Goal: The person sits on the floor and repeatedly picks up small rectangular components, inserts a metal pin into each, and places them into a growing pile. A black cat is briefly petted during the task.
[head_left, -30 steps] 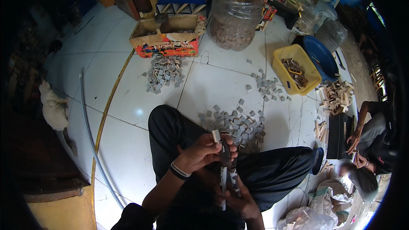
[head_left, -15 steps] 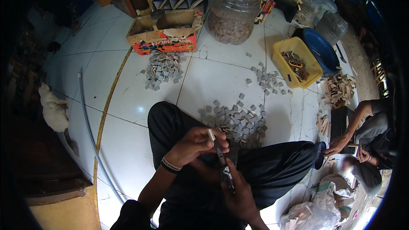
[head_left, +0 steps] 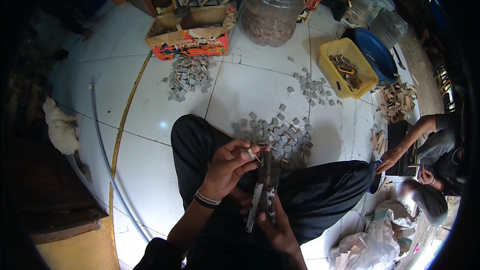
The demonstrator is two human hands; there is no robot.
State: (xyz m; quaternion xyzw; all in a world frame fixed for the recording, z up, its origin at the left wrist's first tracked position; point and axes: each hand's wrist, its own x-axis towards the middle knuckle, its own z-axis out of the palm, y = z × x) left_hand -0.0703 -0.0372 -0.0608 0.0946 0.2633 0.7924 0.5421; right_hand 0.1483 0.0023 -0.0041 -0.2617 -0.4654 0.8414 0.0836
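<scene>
The head view shows a person sitting cross-legged on a glossy white tiled floor [head_left: 150,170]. The left hand [head_left: 227,167] has its fingers pinched together on a small flat grey piece [head_left: 250,153], at the upper end of a long narrow metal tool [head_left: 263,190]. The right hand [head_left: 275,222] is closed around the lower part of this tool, which stands almost upright over the lap. Just beyond the knees lies a loose pile of small grey square pieces [head_left: 280,135], matte and flat. Two more such heaps [head_left: 190,76] lie farther away. Behind them stand a worn cardboard box [head_left: 192,35], a big clear plastic jar [head_left: 272,7] and a yellow plastic tray [head_left: 347,67] with wooden bits.
</scene>
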